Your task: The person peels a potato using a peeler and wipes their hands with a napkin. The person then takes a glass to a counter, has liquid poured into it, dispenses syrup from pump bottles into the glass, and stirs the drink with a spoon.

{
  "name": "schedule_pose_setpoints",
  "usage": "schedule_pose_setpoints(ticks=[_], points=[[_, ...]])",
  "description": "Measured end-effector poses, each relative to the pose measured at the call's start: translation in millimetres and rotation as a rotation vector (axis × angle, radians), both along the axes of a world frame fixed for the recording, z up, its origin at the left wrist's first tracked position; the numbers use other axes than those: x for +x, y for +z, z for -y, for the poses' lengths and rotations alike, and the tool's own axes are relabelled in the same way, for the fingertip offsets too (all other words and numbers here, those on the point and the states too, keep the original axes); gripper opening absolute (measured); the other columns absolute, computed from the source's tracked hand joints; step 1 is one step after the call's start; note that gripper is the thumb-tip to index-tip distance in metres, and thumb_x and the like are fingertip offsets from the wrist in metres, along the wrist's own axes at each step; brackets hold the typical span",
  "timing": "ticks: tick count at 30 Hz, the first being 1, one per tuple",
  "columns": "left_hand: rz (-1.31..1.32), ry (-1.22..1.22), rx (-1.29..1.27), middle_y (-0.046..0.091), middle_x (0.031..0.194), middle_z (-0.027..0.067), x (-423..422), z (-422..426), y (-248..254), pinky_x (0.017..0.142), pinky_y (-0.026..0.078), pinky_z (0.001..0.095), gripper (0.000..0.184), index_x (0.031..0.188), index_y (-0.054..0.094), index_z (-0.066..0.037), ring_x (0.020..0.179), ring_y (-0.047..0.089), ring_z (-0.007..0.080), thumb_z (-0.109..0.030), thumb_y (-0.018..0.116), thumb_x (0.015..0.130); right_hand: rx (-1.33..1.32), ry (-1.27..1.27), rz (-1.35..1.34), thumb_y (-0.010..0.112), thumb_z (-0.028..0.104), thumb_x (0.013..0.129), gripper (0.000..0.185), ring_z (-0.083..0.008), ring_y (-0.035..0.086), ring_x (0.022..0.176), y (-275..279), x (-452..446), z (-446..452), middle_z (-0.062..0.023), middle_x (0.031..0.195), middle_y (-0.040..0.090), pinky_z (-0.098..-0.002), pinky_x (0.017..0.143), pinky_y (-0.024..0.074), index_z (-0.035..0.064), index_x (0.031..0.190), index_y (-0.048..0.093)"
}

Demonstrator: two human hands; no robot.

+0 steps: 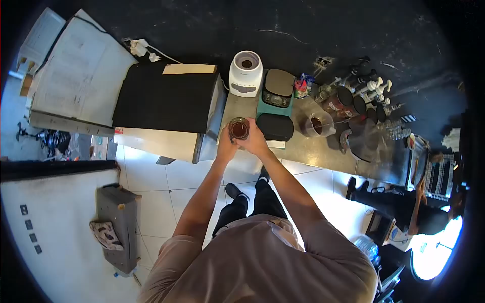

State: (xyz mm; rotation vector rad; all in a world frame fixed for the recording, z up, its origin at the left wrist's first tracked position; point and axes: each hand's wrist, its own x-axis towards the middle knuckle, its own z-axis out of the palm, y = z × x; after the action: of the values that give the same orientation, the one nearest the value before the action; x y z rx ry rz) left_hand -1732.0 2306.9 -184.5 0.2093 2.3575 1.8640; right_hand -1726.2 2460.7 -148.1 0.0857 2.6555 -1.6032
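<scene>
Both my hands are wrapped around a round glass jar (239, 129) with dark brown contents, held upright over the counter's front edge. My left hand (227, 145) grips its left side, and my right hand (255, 138) closes on it from the right. Just behind the jar stands a white machine (244, 80) with a round opening on top and something dark inside. To its right is a digital scale (278, 89) with a grey-brown plate. A flat black device (274, 127) lies beside my right hand. Whether the brown contents are liquid or grounds, I cannot tell.
A large black-topped box (164, 98) stands left of the counter (308, 151). On the right are a clear pitcher (318, 124) with brown contents, dark-filled containers (341, 99) and pump bottles (374, 87). Another person (391, 204) is at far right. A grey sofa (118, 227) is behind left.
</scene>
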Motion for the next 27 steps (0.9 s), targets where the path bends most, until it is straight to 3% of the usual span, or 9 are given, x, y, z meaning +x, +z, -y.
schedule_pose_setpoints(ticks=[7,11,13,14,16,20,22,25,27], points=[[0.046,0.035,0.175,0.059,0.141,0.0142,-10.9,-10.0,-23.7,0.111,0.049,0.0370,0.074,0.148,0.047,0.001,0.131,0.060,0.0253,0.010,0.071,0.079,-0.083,0.006,-0.007,0.096,0.026,0.068,0.105,-0.0420,0.061,0.129,-38.0,-12.5,-3.1,-0.0271,0.137,0.060,-0.0430,0.109,0.0493,0.0006,0.149,0.033],[0.060,0.031,0.193,0.059,0.140,0.0139,-13.3,-15.2,-9.5,0.111,0.050,0.0374,0.076,0.148,0.047,0.001,0.131,0.060,0.0247,0.011,0.074,0.078,-0.048,-0.021,-0.102,0.094,0.026,0.070,0.098,-0.0440,0.064,0.122,1.3,-0.7,-21.8,-0.0259,0.132,0.063,-0.0472,0.103,0.0522,0.0043,0.149,0.041],[0.060,0.051,0.122,0.059,0.139,0.0140,-14.7,-18.2,-14.6,0.111,0.050,0.0375,0.079,0.149,0.045,0.000,0.130,0.060,0.0242,0.007,0.080,0.078,-0.075,-0.110,-0.069,0.088,0.021,0.079,0.073,-0.0373,0.069,0.117,34.7,25.7,-61.6,-0.0214,0.125,0.068,-0.0432,0.100,0.0548,0.0041,0.141,0.054],[0.160,0.054,0.228,0.059,0.140,0.0145,-14.1,-23.7,1.3,0.113,0.048,0.0391,0.083,0.150,0.043,-0.001,0.131,0.060,0.0242,0.001,0.085,0.078,-0.279,-0.255,-0.022,0.081,0.017,0.088,0.041,-0.0247,0.072,0.105,37.7,43.6,-89.0,-0.0153,0.119,0.072,-0.0360,0.090,0.0571,0.0047,0.123,0.066],[0.137,0.027,0.187,0.056,0.144,0.0160,-12.2,-22.2,-13.0,0.115,0.046,0.0411,0.085,0.152,0.040,0.000,0.134,0.057,0.0267,0.000,0.084,0.080,-0.378,-0.505,-0.099,0.068,0.013,0.099,0.011,-0.0103,0.065,0.087,30.4,88.0,-173.1,-0.0025,0.102,0.071,-0.0267,0.074,0.0532,0.0071,0.108,0.067],[0.074,-0.011,0.044,0.050,0.150,0.0177,-19.9,-16.6,-19.4,0.119,0.044,0.0443,0.095,0.157,0.032,0.001,0.138,0.054,0.0294,-0.004,0.087,0.080,-0.379,-0.750,0.044,0.071,0.019,0.097,0.025,-0.0121,0.065,0.089,35.8,109.7,-284.2,-0.0045,0.100,0.070,-0.0260,0.074,0.0532,0.0024,0.114,0.064],[0.074,-0.011,0.056,0.049,0.150,0.0177,-20.0,-20.5,-13.4,0.117,0.045,0.0434,0.100,0.157,0.028,0.001,0.137,0.055,0.0296,-0.007,0.090,0.078,-0.213,-0.442,0.439,0.077,0.027,0.093,0.045,-0.0142,0.066,0.092,68.8,102.8,-299.8,-0.0080,0.108,0.070,-0.0262,0.075,0.0529,-0.0026,0.123,0.061],[0.073,-0.025,0.104,0.049,0.150,0.0176,-20.5,-21.2,-32.2,0.115,0.047,0.0425,0.097,0.156,0.031,0.001,0.135,0.057,0.0290,-0.007,0.090,0.078,-0.063,-0.765,0.216,0.081,0.033,0.090,0.055,-0.0124,0.065,0.090,13.8,97.3,-309.4,-0.0059,0.102,0.070,-0.0251,0.077,0.0513,-0.0040,0.126,0.061],[0.060,0.005,0.100,0.051,0.148,0.0170,-18.2,-29.8,-33.5,0.114,0.048,0.0421,0.094,0.154,0.033,0.000,0.134,0.057,0.0287,-0.006,0.089,0.079,-0.120,-0.833,0.119,0.080,0.034,0.092,0.051,-0.0121,0.064,0.087,16.2,81.0,-313.0,-0.0046,0.096,0.069,-0.0264,0.077,0.0508,-0.0023,0.124,0.063]])
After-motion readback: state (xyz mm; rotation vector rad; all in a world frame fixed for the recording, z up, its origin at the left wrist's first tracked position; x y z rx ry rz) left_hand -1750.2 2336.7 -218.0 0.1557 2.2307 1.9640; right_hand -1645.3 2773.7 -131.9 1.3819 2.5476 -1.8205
